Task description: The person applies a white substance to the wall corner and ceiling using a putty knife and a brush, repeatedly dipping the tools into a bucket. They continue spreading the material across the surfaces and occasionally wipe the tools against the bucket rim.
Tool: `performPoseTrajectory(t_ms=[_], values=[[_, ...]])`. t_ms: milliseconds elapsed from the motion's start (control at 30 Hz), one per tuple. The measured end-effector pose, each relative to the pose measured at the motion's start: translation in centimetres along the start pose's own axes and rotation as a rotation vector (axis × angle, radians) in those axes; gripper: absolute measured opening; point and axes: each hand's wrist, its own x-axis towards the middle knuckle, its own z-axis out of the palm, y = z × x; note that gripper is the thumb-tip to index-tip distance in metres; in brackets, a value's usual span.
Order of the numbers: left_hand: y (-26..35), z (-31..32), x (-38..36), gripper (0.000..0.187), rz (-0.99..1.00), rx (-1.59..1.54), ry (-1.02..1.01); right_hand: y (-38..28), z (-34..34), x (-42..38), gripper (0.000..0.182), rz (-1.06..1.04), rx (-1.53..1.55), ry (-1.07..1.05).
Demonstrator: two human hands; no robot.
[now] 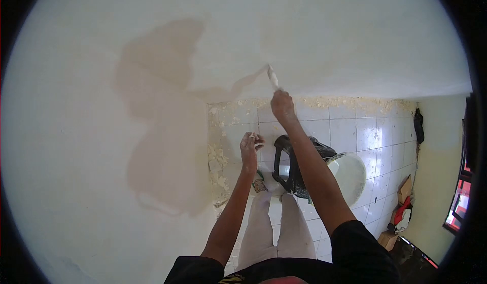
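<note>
My right hand (282,105) is closed around the handle of a putty knife (273,76) smeared with white. The far end of the knife meets the pale wall (324,40), and its shadow joins it there. Lower and to the left, my left hand (250,147) has its fingers curled in, with white smudges on them. Whether anything small sits in those fingers I cannot make out. Behind my right forearm is a black plastic stool (282,157), partly hidden, with a white bucket (358,175) beside it.
White floor tiles (314,128) lie below, with flaked scrapings (350,103) along the wall's foot. Cardboard boxes (388,240) and a red cloth (402,210) rest by the right wall. A dark object (418,126) is in the far corner, and a window (459,200) is at the right.
</note>
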Motion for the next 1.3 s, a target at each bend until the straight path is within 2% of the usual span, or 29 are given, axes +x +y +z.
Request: performPoseTrajectory(t_ms=[33, 100, 167, 233, 300, 333, 400, 433, 500, 567, 633, 733, 800, 833, 900, 967, 1033, 1133, 1167, 1200, 1233, 1300], values=[[0.0, -0.2, 0.1, 0.019, -0.007, 0.001, 0.0, -0.3, -1.5, -0.4, 0.022, 0.001, 0.003, -0.002], [0.1, -0.6, 0.0, 0.019, -0.008, 0.012, 0.008, -0.9, -5.7, -1.0, 0.018, -0.144, 0.034, 0.098], [0.2, -0.6, -0.1, 0.018, -0.005, 0.015, 0.011, -2.6, -9.6, 1.1, 0.017, -0.186, -0.038, 0.234], [0.6, -0.8, -0.1, 0.018, -0.019, 0.018, 0.013, -3.8, -15.1, 2.1, 0.02, -0.242, 0.095, 0.248], [1.3, -0.6, 0.0, 0.018, -0.013, -0.001, 0.018, -6.7, -20.9, -1.6, 0.027, -0.183, 0.264, 0.39], [1.5, -0.4, -0.1, 0.017, -0.014, -0.024, 0.03, -7.1, -22.6, -2.2, 0.027, -0.186, 0.263, 0.39], [1.8, -0.1, 0.0, 0.018, -0.014, -0.014, 0.025, -6.9, -24.3, -2.9, 0.034, 0.042, 0.719, 0.432], [1.8, -0.1, 0.2, 0.018, -0.012, -0.001, 0.014, -6.2, -23.6, -2.4, 0.034, 0.047, 0.718, 0.431], [1.8, 0.1, 0.7, 0.019, -0.009, 0.009, 0.011, -3.7, -20.0, 0.4, 0.038, 0.08, 1.242, 0.272], [1.5, 0.3, 0.7, 0.019, -0.004, 0.012, 0.008, 0.8, -12.4, 3.8, 0.036, 0.027, 0.772, 0.419], [1.1, 0.4, 0.9, 0.02, -0.003, -0.02, 0.003, 4.2, -6.6, 4.6, 0.038, -0.048, 0.525, 0.551], [0.6, 0.8, 0.8, 0.02, 0.003, -0.014, 0.0, 8.4, -1.1, 2.8, 0.04, 0.027, 0.435, 0.451], [0.3, 1.3, 0.5, 0.019, -0.013, -0.027, -0.013, 11.5, 2.2, 1.6, 0.043, 0.203, 0.52, 0.095], [0.2, 1.4, 0.4, 0.018, -0.032, -0.036, -0.013, 10.1, -0.3, 0.9, 0.043, 0.2, 0.521, 0.102], [0.3, 1.6, -0.3, 0.017, -0.012, -0.02, -0.024, 7.2, -6.2, -0.5, 0.043, 0.49, 0.944, -0.015], [1.3, 2.4, -1.0, 0.016, 0.034, -0.014, -0.053, 5.7, -10.9, 1.1, 0.041, 0.463, 1.039, 0.015], [3.3, 3.7, -2.4, 0.018, 0.03, 0.015, -0.045, 3.1, -18.1, 2.5, 0.039, 0.411, 1.13, 0.053], [6.9, 5.9, -4.8, 0.02, 0.106, 0.113, -0.071, -1.1, -27.5, -0.1, 0.037, 0.331, 1.17, 0.094], [8.0, 6.5, -5.7, 0.02, 0.113, 0.107, -0.068, -2.3, -29.8, -1.6, 0.037, 0.253, 1.155, 0.187], [9.1, 7.2, -6.6, 0.019, 0.159, 0.119, -0.11, -2.9, -31.4, -2.8, 0.037, 0.172, 1.139, 0.279], [10.3, 8.0, -7.3, 0.019, 0.21, 0.134, -0.152, -2.8, -32.4, -3.4, 0.037, 0.156, 1.142, 0.28], [12.2, 9.1, -8.8, 0.017, 0.239, 0.136, -0.172, -2.1, -32.8, -4.2, 0.038, -0.102, 1.049, 0.471]])
